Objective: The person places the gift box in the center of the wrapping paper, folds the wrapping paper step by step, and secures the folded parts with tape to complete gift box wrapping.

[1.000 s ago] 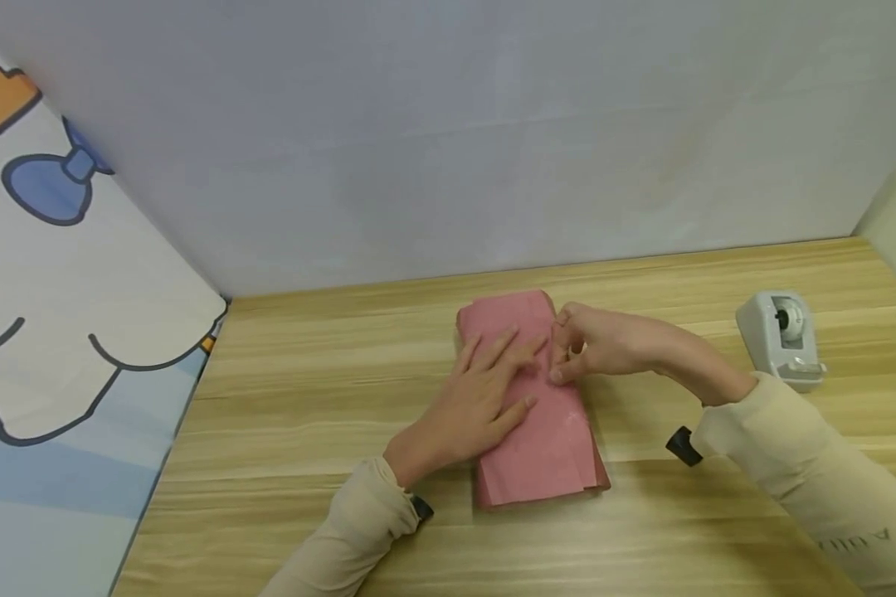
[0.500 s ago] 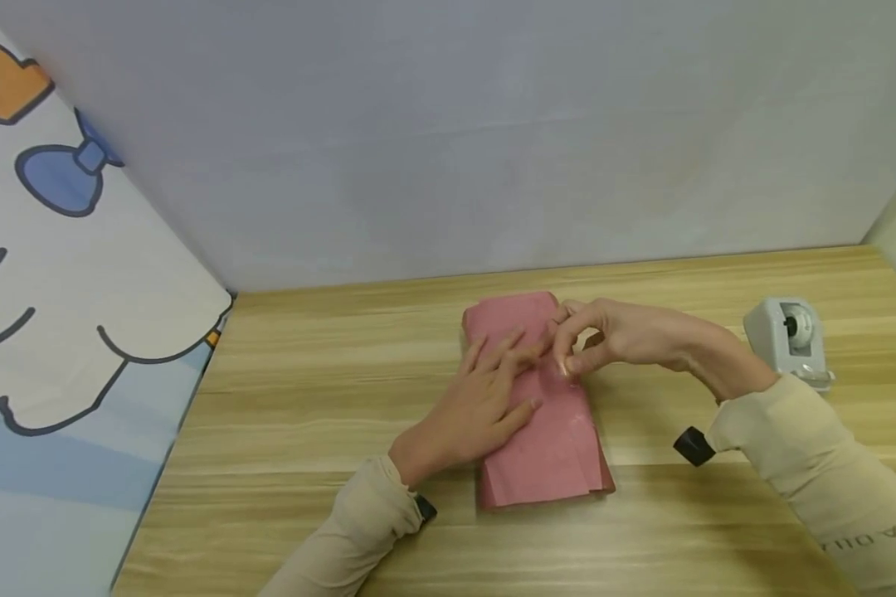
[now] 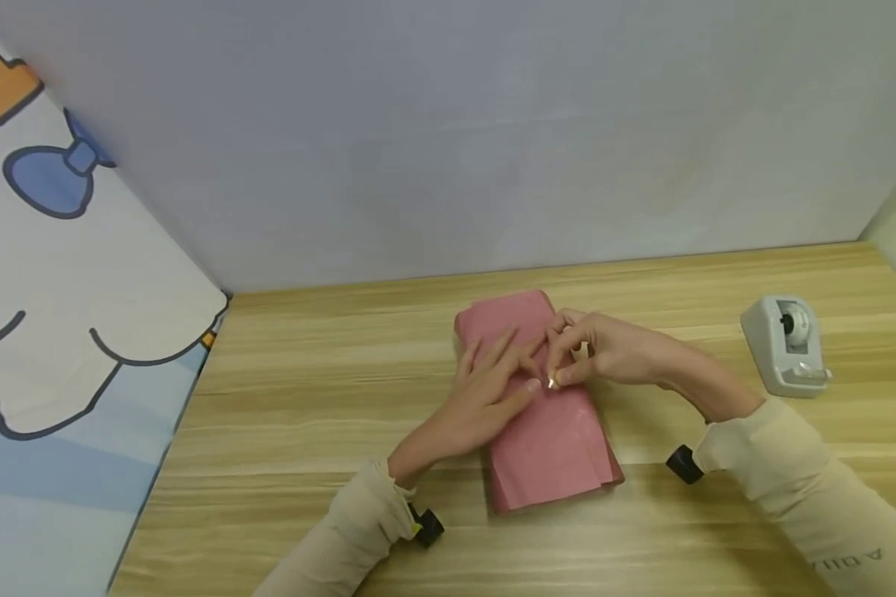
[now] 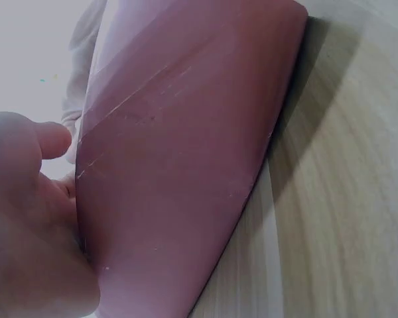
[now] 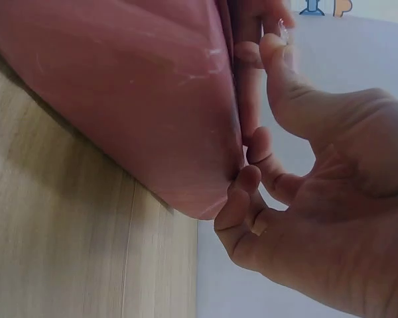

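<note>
A pink paper-wrapped parcel (image 3: 548,452) lies lengthwise on the wooden table, its paper overlapping on top and folded at the near end. Fingers spread, my left hand (image 3: 474,410) presses on its upper face from the left side. My right hand (image 3: 601,348) reaches in from the right and pinches a small shiny piece of clear tape (image 5: 283,30) between thumb and forefinger, close over the parcel and beside the left thumb. Its other fingers rest along the parcel's right edge. The left wrist view shows the parcel's smooth pink side (image 4: 166,152) with the left hand (image 4: 33,218) beside it.
A light grey tape dispenser (image 3: 784,348) with a roll in it stands at the right of the wooden table (image 3: 328,365). A pale wall (image 3: 493,141) rises behind the table, and a cartoon-printed panel (image 3: 112,290) borders the left side.
My right fingertips have moved slightly left and nearer me with the tape, which now glints beside the left thumb. The parcel's near end has swung slightly right. My left hand stays on it.
</note>
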`<move>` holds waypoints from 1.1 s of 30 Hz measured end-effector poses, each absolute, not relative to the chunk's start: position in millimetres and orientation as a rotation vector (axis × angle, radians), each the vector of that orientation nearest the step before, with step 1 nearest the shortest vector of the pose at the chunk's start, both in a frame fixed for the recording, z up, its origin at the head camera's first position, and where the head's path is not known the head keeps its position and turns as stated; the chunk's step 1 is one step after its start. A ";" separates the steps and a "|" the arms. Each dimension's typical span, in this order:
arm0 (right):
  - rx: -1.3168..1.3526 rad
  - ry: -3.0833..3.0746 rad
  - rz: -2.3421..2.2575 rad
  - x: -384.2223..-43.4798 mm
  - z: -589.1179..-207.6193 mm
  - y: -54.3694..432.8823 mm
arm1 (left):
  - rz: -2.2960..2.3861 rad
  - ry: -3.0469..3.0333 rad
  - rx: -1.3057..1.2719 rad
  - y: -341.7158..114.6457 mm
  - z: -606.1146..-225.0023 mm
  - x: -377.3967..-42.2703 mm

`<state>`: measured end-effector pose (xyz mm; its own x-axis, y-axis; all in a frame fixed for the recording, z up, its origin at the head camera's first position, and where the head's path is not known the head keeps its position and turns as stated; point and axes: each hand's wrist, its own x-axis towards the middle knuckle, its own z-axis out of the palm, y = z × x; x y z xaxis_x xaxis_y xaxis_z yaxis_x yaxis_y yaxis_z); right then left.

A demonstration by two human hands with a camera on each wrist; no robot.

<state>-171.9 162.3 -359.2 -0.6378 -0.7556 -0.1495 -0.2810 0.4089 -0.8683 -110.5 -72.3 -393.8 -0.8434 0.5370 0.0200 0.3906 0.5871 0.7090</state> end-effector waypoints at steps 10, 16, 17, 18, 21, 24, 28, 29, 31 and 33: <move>-0.897 2.173 -1.113 -164.9 -353.4 157.4 | 1.155 2.629 0.777 -70.4 -396.8 -109.0; -0.918 2.192 -1.092 -162.3 -353.5 157.9 | 1.170 2.621 0.772 -70.2 -395.1 -108.3; -0.921 2.198 -1.091 -162.1 -353.9 157.9 | 1.163 2.621 0.768 -69.9 -395.0 -108.2; -0.921 2.201 -1.091 -162.0 -354.2 157.8 | 1.159 2.619 0.762 -69.6 -395.0 -108.0; -0.926 2.214 -1.091 -162.3 -355.0 157.2 | 1.156 2.611 0.754 -69.1 -394.4 -107.5; -0.936 2.220 -1.092 -162.7 -355.8 156.4 | 1.163 2.608 0.761 -68.9 -393.8 -107.1; -0.945 2.225 -1.084 -162.2 -354.8 156.5 | 1.153 2.621 0.776 -69.3 -393.8 -107.0; -0.943 2.227 -1.079 -161.8 -354.2 156.7 | 1.150 2.625 0.778 -69.5 -394.0 -106.9; -0.939 2.237 -1.060 -160.7 -353.0 157.4 | 1.145 2.627 0.783 -70.0 -394.0 -106.8; -0.938 2.260 -1.028 -159.2 -352.0 157.8 | 1.143 2.626 0.788 -70.5 -393.5 -106.4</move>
<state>-159.2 157.8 -352.0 -0.6484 -0.7481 -0.1411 -0.3853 0.4823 -0.7867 -106.4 -70.5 -393.5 -0.8455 0.5314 0.0521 0.4002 0.5660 0.7207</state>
